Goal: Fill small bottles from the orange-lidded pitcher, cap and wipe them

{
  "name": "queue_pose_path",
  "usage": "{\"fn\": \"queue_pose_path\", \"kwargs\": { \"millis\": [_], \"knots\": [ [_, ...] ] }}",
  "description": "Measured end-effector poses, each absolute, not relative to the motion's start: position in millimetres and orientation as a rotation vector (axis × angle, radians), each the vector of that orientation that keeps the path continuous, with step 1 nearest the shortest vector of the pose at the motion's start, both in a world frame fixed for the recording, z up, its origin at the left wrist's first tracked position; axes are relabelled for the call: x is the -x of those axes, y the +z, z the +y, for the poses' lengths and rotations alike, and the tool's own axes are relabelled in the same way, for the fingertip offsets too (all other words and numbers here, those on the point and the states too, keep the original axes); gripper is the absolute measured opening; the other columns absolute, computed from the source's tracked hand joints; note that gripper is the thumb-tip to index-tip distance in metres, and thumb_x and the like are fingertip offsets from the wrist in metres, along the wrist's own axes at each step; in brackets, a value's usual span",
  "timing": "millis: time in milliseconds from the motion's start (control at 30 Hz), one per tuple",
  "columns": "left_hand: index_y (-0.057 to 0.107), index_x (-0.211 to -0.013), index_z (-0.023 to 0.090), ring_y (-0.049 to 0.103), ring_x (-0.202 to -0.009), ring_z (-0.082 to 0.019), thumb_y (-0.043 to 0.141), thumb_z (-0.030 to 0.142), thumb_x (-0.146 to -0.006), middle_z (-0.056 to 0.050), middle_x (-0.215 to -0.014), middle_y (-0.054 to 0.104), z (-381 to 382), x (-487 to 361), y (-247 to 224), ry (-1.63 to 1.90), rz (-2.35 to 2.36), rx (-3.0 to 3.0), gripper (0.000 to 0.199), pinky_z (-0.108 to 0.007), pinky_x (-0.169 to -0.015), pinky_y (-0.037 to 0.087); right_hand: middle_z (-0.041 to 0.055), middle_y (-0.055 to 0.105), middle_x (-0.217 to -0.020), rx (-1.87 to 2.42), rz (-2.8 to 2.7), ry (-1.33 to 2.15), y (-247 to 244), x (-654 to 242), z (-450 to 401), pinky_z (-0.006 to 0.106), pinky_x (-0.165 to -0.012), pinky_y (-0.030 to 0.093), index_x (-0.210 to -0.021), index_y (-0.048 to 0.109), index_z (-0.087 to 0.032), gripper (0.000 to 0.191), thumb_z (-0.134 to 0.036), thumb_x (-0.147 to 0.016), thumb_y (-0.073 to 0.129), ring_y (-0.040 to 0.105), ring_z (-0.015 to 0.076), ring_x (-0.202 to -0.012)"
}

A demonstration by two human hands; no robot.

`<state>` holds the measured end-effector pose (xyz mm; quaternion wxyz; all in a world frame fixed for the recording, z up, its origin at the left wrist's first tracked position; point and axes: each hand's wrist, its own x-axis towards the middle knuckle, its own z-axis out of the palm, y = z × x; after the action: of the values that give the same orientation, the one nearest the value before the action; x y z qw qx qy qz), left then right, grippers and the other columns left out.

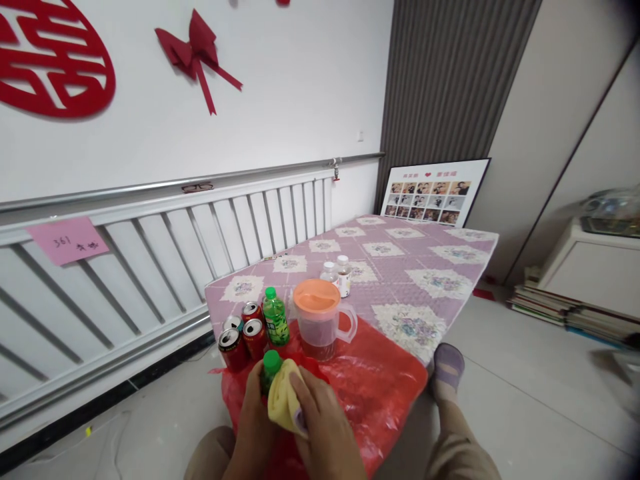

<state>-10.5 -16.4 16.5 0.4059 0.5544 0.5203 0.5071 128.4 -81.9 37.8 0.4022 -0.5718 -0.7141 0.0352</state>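
Near the table's front edge, my left hand (pixel 254 417) is wrapped round a green-capped bottle (pixel 271 364). My right hand (pixel 323 413) grips a folded yellow cloth (pixel 284 399), which lies against the right side of that bottle and hides part of it. Beneath both hands spreads a red plastic bag (pixel 377 387). Just beyond them stand a second green bottle (pixel 276 320) and a clear pitcher (pixel 315 327) with an orange lid and some dark liquid at its bottom. Several opened cans (pixel 233 348) are grouped at the left.
Two small white-capped bottles (pixel 343 277) stand behind the pitcher on the table with a flowered cloth (pixel 395 267). A white radiator (pixel 200 247) runs along the left side. A framed photo board (pixel 435 193) leans behind the table's far end.
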Motion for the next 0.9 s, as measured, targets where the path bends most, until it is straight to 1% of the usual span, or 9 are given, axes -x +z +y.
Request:
{"fn": "queue_pose_path", "kwargs": {
  "millis": [67, 167, 267, 400, 500, 600, 733, 800, 900],
  "knots": [
    [0.049, -0.129, 0.017, 0.064, -0.110, -0.031, 0.075, 0.031, -0.058, -0.014, -0.124, 0.064, -19.5, 6.6, 18.7, 1.282, 1.376, -1.482, 0.076, -0.045, -0.096, 0.052, 0.0101, 0.054, -0.141, 1.474, -1.726, 0.127, 37.0, -134.7, -76.3, 0.044, -0.103, 0.049, -0.145, 0.040, -0.024, 0.080, 0.002, -0.071, 0.048, 0.053, 0.0257, -0.125],
    [0.047, -0.131, 0.017, 0.061, -0.117, -0.031, 0.073, 0.029, -0.061, -0.014, -0.128, 0.062, -19.7, 9.7, 15.2, 1.223, 1.424, -1.545, 0.076, -0.046, -0.100, 0.050, 0.0121, 0.058, -0.135, 1.518, -1.648, 0.183, 32.9, -142.5, -66.7, 0.043, -0.104, 0.048, -0.143, 0.045, -0.020, 0.073, 0.000, -0.072, 0.049, 0.054, 0.0254, -0.124],
    [0.044, -0.136, 0.017, 0.056, -0.125, -0.030, 0.068, 0.025, -0.066, -0.015, -0.137, 0.057, -16.4, 21.1, 6.2, 1.171, 1.339, -1.608, 0.075, -0.046, -0.107, 0.046, 0.0131, 0.059, -0.133, 1.537, -1.598, 0.199, 27.4, -144.7, -60.3, 0.043, -0.103, 0.048, -0.141, 0.047, -0.019, 0.072, 0.002, -0.072, 0.047, 0.056, 0.0249, -0.123],
    [0.039, -0.142, 0.016, 0.053, -0.130, -0.031, 0.065, 0.025, -0.070, -0.016, -0.143, 0.052, -15.9, 31.3, -1.1, 1.134, 1.221, -1.622, 0.077, -0.046, -0.110, 0.042, 0.0141, 0.060, -0.132, 1.511, -1.603, 0.205, 29.4, -140.1, -63.4, 0.043, -0.103, 0.048, -0.141, 0.046, -0.017, 0.068, 0.000, -0.076, 0.046, 0.056, 0.0251, -0.124],
    [0.042, -0.140, 0.017, 0.053, -0.129, -0.032, 0.066, 0.026, -0.071, -0.015, -0.143, 0.052, -19.3, 27.7, 0.9, 1.196, 1.242, -1.601, 0.073, -0.048, -0.110, 0.043, 0.0133, 0.058, -0.136, 1.465, -1.616, 0.208, 42.0, -134.1, -71.3, 0.042, -0.104, 0.048, -0.142, 0.044, -0.018, 0.067, -0.002, -0.077, 0.048, 0.055, 0.0242, -0.125],
    [0.045, -0.137, 0.018, 0.058, -0.123, -0.032, 0.069, 0.030, -0.070, -0.016, -0.139, 0.055, -21.9, 21.2, 4.5, 1.256, 1.280, -1.566, 0.072, -0.049, -0.105, 0.047, 0.0119, 0.055, -0.140, 1.428, -1.680, 0.217, 54.8, -130.1, -76.0, 0.042, -0.105, 0.046, -0.144, 0.043, -0.020, 0.072, -0.001, -0.074, 0.050, 0.052, 0.0239, -0.127],
    [0.047, -0.133, 0.018, 0.064, -0.112, -0.030, 0.069, 0.029, -0.069, -0.015, -0.133, 0.059, -20.5, 19.2, 5.8, 1.223, 1.319, -1.562, 0.069, -0.047, -0.098, 0.052, 0.0148, 0.057, -0.137, 1.538, -1.657, 0.237, 52.8, -133.6, -71.6, 0.043, -0.104, 0.047, -0.142, 0.045, -0.015, 0.068, -0.002, -0.076, 0.048, 0.054, 0.0258, -0.126],
    [0.048, -0.131, 0.018, 0.063, -0.114, -0.030, 0.070, 0.027, -0.067, -0.014, -0.132, 0.059, -18.6, 20.2, 5.2, 1.233, 1.354, -1.586, 0.068, -0.047, -0.098, 0.051, 0.0165, 0.059, -0.135, 1.588, -1.636, 0.246, 44.2, -137.3, -68.3, 0.043, -0.104, 0.047, -0.140, 0.047, -0.013, 0.064, -0.003, -0.077, 0.048, 0.055, 0.0264, -0.125],
    [0.047, -0.132, 0.018, 0.057, -0.122, -0.031, 0.071, 0.024, -0.063, -0.014, -0.134, 0.056, -16.2, 21.1, 4.8, 1.264, 1.362, -1.639, 0.073, -0.046, -0.101, 0.049, 0.0179, 0.059, -0.134, 1.613, -1.628, 0.232, 32.2, -139.9, -67.7, 0.042, -0.104, 0.047, -0.139, 0.047, -0.011, 0.062, -0.004, -0.077, 0.049, 0.056, 0.0271, -0.125]
  ]
}}
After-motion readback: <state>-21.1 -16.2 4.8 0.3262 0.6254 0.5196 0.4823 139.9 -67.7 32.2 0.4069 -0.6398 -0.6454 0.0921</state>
